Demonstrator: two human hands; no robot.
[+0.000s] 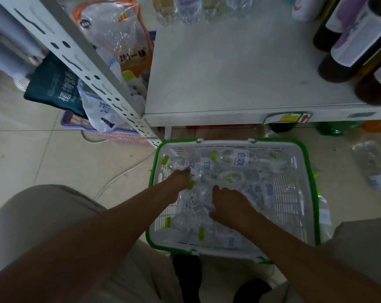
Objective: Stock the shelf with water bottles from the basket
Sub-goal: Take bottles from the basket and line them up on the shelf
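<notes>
Shelf [239, 68]: white board, its front and middle bare; a row of clear bottles [185, 7] stands at the back edge and dark labelled bottles [349, 51] fill the right end, so stocking looks barely begun or paused, with much room left. Basket [312, 193]: white with a green rim, on the floor just below the shelf's front edge, still heaped. Loose bottles [373, 165]: lying on the floor to the basket's right, apart from it. Water bottles [239, 158]: clear, green-capped, blue-labelled, lying criss-cross in the basket, none in the air or on the way up. Right hand [229, 204]: low in the middle of the pile, fingers bent down, seemingly round one bottle. Left hand [180, 178]: at the basket's left side, fingertips buried among the bottles; its grip cannot be told. Judged stage: picking up, most of the load yet to move.
</notes>
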